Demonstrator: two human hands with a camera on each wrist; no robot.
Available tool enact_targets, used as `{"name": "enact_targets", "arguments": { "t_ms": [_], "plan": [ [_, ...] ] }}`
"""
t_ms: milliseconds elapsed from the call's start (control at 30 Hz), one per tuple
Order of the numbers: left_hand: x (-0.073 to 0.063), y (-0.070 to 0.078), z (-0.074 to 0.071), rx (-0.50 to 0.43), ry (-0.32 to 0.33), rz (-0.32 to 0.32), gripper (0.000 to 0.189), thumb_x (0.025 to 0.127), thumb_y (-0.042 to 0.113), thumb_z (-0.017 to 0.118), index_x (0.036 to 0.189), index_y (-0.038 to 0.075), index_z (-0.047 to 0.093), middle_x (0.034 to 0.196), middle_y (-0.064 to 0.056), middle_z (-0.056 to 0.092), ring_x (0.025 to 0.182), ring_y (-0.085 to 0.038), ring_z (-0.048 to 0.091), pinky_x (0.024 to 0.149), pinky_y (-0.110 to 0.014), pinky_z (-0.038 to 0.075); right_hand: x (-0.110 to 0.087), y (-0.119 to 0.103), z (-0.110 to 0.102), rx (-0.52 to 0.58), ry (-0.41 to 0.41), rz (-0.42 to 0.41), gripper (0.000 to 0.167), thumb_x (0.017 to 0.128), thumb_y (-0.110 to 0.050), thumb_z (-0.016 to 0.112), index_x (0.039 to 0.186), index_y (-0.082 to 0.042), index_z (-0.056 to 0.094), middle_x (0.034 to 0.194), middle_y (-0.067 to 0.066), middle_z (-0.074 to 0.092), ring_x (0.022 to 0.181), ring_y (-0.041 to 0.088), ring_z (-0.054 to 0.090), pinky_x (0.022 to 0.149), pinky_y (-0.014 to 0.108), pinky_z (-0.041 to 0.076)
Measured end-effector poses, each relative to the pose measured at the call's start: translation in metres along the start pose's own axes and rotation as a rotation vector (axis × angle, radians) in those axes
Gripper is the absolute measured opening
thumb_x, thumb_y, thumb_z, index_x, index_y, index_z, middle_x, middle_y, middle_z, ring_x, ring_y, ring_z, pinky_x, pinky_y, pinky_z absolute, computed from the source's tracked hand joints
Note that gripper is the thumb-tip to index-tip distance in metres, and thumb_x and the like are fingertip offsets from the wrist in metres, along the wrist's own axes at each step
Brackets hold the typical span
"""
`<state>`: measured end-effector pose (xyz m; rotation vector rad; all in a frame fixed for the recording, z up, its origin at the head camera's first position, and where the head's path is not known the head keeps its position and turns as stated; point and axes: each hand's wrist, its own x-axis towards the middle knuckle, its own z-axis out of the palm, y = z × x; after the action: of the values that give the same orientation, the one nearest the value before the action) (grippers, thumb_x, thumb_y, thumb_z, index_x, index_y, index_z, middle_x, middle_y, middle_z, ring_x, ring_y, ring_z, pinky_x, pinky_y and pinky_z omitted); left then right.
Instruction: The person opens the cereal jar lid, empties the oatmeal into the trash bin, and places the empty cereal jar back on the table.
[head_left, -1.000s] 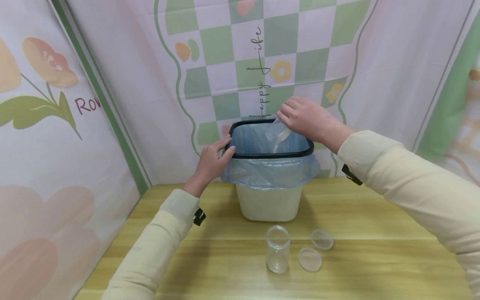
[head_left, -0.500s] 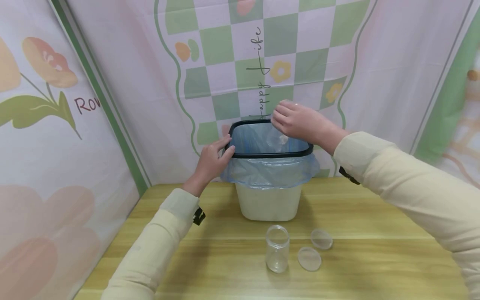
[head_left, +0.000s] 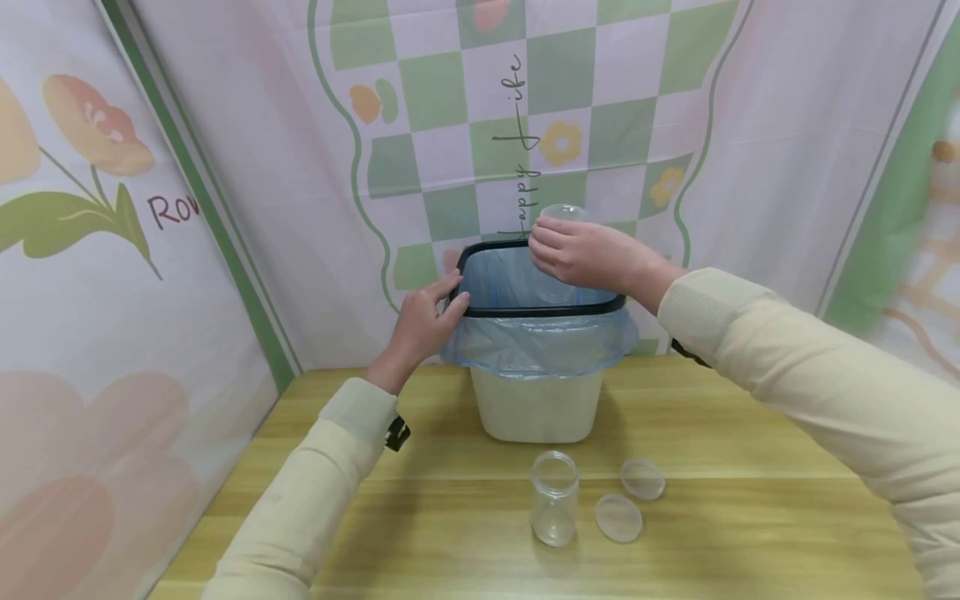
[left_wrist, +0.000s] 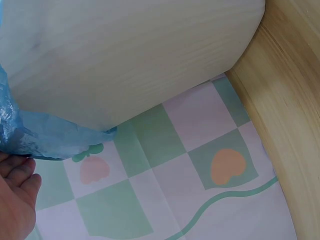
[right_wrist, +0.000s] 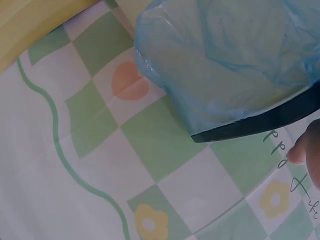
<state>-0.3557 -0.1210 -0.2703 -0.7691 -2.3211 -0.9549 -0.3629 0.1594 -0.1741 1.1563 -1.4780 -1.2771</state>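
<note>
My left hand (head_left: 426,327) grips the left corner of the trash bin's black rim (head_left: 540,312); in the left wrist view its curled fingers (left_wrist: 20,172) meet the blue bag there. Over the bin's mouth, my right hand (head_left: 577,252) holds a clear plastic jar (head_left: 562,213), mostly hidden behind the fingers. The jar looks roughly upright, its top end showing above the hand. The white trash bin (head_left: 538,408) is lined with a blue plastic bag (head_left: 540,346) folded over its outside. Only a bit of my right hand (right_wrist: 309,152) shows in the right wrist view, by the rim.
A second clear jar (head_left: 555,504), without a lid, stands on the wooden table (head_left: 750,492) in front of the bin. Two clear round lids lie right of it, one nearer (head_left: 618,518) and one farther (head_left: 642,480). A patterned curtain (head_left: 510,117) hangs close behind the bin.
White contents fell from the tilted jar into the bin a second ago; none is seen falling now. My right hand has turned the jar more upright and moved slightly left. The left hand stays put.
</note>
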Motion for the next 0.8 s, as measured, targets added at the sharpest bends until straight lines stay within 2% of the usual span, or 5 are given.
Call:
{"name": "enact_targets", "arguments": {
  "t_ms": [367,633,800],
  "plan": [
    [0.0,0.0,0.0,0.004,0.0,0.01,0.046,0.099,0.03,0.049,0.134,0.0,0.056,0.14,-0.011,0.051,0.13,-0.023,0.046,0.106,-0.037,0.038,0.001,0.005,-0.001,-0.058,0.011,-0.016,0.032,0.09,-0.005,0.068,0.121,-0.003,0.061,0.124,0.014,0.059,0.119,0.03,0.051,0.111,0.039,0.029],
    [0.0,0.001,0.0,0.005,0.009,0.015,0.046,0.099,0.029,0.049,0.133,0.0,0.057,0.14,-0.011,0.051,0.129,-0.024,0.047,0.105,-0.038,0.039,0.003,0.01,-0.006,-0.08,-0.004,0.026,0.039,0.087,-0.002,0.07,0.125,-0.002,0.059,0.129,0.016,0.057,0.124,0.03,0.049,0.114,0.039,0.024],
    [0.0,0.001,0.0,-0.002,0.005,0.006,0.046,0.099,0.029,0.049,0.133,0.0,0.057,0.141,-0.011,0.051,0.131,-0.024,0.046,0.106,-0.037,0.038,0.003,0.01,-0.004,-0.089,0.018,0.045,0.039,0.088,-0.002,0.069,0.126,-0.003,0.06,0.13,0.015,0.057,0.125,0.029,0.048,0.115,0.038,0.022]
  ]
}}
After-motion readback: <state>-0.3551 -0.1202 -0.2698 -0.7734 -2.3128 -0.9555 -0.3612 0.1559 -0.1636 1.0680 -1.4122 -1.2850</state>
